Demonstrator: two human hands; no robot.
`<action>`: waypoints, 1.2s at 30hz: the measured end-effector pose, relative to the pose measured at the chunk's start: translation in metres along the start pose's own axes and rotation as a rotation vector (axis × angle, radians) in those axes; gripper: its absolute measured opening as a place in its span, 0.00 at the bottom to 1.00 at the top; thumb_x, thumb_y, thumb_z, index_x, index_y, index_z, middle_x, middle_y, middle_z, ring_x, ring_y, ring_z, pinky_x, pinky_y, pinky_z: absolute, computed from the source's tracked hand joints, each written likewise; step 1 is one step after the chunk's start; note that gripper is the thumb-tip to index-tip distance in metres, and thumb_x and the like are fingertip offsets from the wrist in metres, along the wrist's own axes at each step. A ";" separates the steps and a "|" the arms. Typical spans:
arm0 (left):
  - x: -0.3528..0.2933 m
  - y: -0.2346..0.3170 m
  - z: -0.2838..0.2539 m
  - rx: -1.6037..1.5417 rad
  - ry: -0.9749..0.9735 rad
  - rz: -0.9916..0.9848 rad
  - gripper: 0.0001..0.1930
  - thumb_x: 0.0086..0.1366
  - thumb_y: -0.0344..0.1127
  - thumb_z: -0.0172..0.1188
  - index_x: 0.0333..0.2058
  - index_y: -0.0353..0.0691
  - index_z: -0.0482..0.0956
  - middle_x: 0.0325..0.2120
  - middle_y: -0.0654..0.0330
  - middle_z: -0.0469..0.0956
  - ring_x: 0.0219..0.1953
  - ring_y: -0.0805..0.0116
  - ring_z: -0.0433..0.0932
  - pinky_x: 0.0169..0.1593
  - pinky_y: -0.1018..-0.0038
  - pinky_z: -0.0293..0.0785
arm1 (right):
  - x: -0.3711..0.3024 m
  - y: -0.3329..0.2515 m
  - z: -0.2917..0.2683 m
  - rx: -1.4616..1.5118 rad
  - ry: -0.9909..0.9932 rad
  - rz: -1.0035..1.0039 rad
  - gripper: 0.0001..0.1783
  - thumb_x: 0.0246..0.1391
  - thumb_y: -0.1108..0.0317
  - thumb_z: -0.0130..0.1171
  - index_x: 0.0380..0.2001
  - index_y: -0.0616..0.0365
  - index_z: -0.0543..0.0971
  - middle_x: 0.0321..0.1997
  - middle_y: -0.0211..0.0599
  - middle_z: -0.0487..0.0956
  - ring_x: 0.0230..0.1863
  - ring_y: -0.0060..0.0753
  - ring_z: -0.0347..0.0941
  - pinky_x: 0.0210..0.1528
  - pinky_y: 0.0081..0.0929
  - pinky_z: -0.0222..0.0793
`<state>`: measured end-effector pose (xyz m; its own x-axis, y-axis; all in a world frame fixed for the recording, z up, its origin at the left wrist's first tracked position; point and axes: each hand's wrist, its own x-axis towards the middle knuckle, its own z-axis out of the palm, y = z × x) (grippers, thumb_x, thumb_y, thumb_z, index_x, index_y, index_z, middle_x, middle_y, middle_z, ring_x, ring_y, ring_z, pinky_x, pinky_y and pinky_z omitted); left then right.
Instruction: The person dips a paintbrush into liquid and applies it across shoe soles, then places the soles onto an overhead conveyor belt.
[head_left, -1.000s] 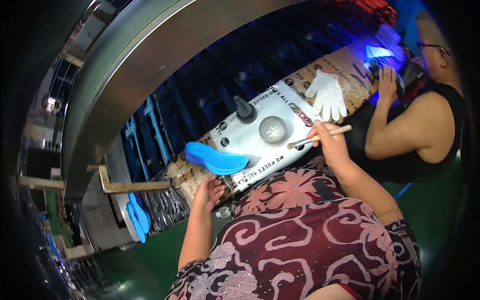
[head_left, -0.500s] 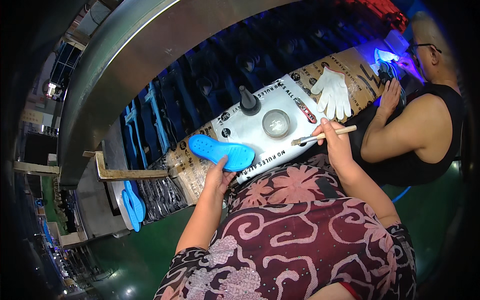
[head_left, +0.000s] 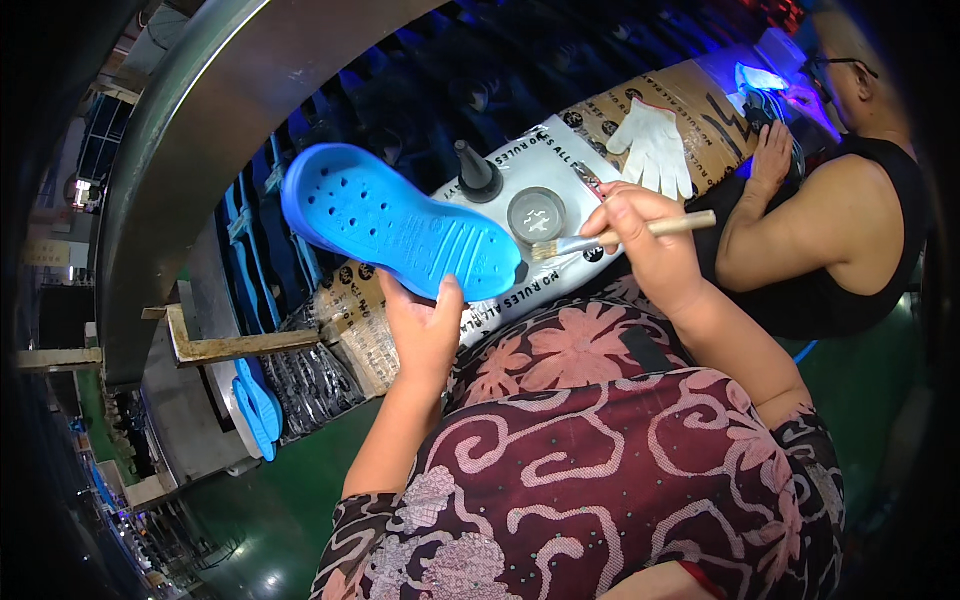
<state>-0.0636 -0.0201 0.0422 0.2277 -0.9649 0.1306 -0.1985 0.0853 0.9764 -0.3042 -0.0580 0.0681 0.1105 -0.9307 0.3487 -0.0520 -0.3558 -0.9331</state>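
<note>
I see my left hand [head_left: 425,325] propping a blue shoe sole [head_left: 400,222] from below, fingers [head_left: 452,300] at its heel edge. My right hand [head_left: 645,240] grips a brush [head_left: 620,234], bristles just beside the open glue pot [head_left: 536,215].

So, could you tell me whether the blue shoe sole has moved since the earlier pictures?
Yes: the left hand has lifted the blue shoe sole off the white sheet, up-left of the round tin.

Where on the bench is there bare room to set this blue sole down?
Free: the white sheet between the black bottle and the white glove. Crowded: around the round tin, where the right hand holds the brush.
</note>
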 end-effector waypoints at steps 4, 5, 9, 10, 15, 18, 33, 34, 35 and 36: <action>0.002 0.015 0.007 -0.033 -0.051 0.091 0.32 0.54 0.20 0.54 0.57 0.32 0.52 0.48 0.51 0.66 0.50 0.64 0.69 0.58 0.68 0.61 | 0.002 -0.006 0.005 -0.215 -0.084 -0.280 0.16 0.57 0.66 0.53 0.18 0.59 0.78 0.17 0.32 0.74 0.22 0.32 0.66 0.38 0.29 0.61; 0.002 0.016 0.009 -0.034 -0.053 0.086 0.32 0.54 0.20 0.54 0.57 0.32 0.52 0.48 0.51 0.66 0.50 0.64 0.69 0.58 0.68 0.61 | 0.001 -0.005 0.008 -0.247 -0.088 -0.353 0.15 0.56 0.66 0.54 0.18 0.59 0.78 0.17 0.32 0.74 0.22 0.32 0.67 0.38 0.30 0.61; 0.002 0.017 0.015 -0.013 0.006 0.242 0.27 0.50 0.22 0.56 0.51 0.31 0.60 0.39 0.53 0.74 0.38 0.68 0.76 0.45 0.75 0.71 | 0.000 -0.005 0.017 -0.443 -0.106 -0.403 0.13 0.52 0.66 0.57 0.15 0.56 0.77 0.15 0.31 0.72 0.22 0.35 0.68 0.44 0.32 0.62; 0.002 0.015 0.013 0.023 0.006 0.297 0.27 0.49 0.22 0.57 0.50 0.31 0.61 0.36 0.54 0.74 0.36 0.68 0.77 0.42 0.76 0.72 | 0.000 -0.007 0.018 -0.467 -0.094 -0.393 0.13 0.51 0.66 0.57 0.14 0.55 0.76 0.15 0.31 0.73 0.23 0.36 0.69 0.46 0.35 0.62; 0.005 0.007 0.007 0.132 0.005 0.432 0.26 0.47 0.21 0.57 0.48 0.31 0.63 0.30 0.56 0.76 0.29 0.70 0.77 0.37 0.77 0.73 | 0.000 -0.006 0.010 -0.443 -0.070 -0.325 0.15 0.52 0.67 0.56 0.13 0.55 0.76 0.15 0.33 0.72 0.23 0.36 0.69 0.47 0.36 0.62; 0.006 0.007 0.007 0.173 -0.003 0.469 0.26 0.47 0.21 0.58 0.47 0.32 0.64 0.28 0.56 0.76 0.27 0.70 0.77 0.35 0.77 0.73 | 0.003 -0.007 0.013 -0.374 -0.104 -0.400 0.14 0.51 0.67 0.57 0.14 0.55 0.77 0.15 0.32 0.72 0.23 0.36 0.68 0.47 0.35 0.62; 0.005 0.014 0.013 0.129 0.022 0.503 0.15 0.45 0.19 0.57 0.35 0.31 0.73 0.27 0.56 0.76 0.29 0.68 0.77 0.36 0.74 0.73 | -0.001 -0.002 0.012 -0.443 -0.172 -0.408 0.09 0.47 0.67 0.61 0.17 0.56 0.78 0.15 0.32 0.72 0.22 0.35 0.68 0.44 0.34 0.64; 0.003 0.016 0.017 0.064 0.059 0.476 0.13 0.45 0.19 0.57 0.33 0.31 0.74 0.28 0.56 0.76 0.29 0.67 0.77 0.36 0.73 0.73 | -0.001 0.000 0.008 -0.425 -0.172 -0.408 0.09 0.48 0.68 0.60 0.16 0.56 0.78 0.15 0.32 0.72 0.22 0.34 0.68 0.45 0.34 0.64; 0.002 0.017 0.019 0.000 0.096 0.449 0.12 0.44 0.19 0.57 0.32 0.31 0.75 0.29 0.56 0.76 0.30 0.67 0.76 0.36 0.73 0.72 | 0.000 -0.001 0.008 -0.423 -0.175 -0.410 0.09 0.48 0.68 0.60 0.16 0.56 0.78 0.15 0.32 0.72 0.22 0.34 0.68 0.45 0.34 0.64; 0.003 0.016 0.019 0.000 0.096 0.449 0.12 0.44 0.19 0.57 0.32 0.31 0.75 0.29 0.56 0.76 0.30 0.67 0.76 0.36 0.73 0.72 | 0.001 -0.003 0.007 -0.396 -0.152 -0.410 0.09 0.48 0.68 0.60 0.16 0.56 0.78 0.15 0.32 0.73 0.22 0.34 0.68 0.45 0.34 0.64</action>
<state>-0.0837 -0.0265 0.0552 0.2063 -0.8050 0.5562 -0.2974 0.4900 0.8195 -0.2974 -0.0571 0.0702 0.3394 -0.6982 0.6303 -0.3389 -0.7159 -0.6105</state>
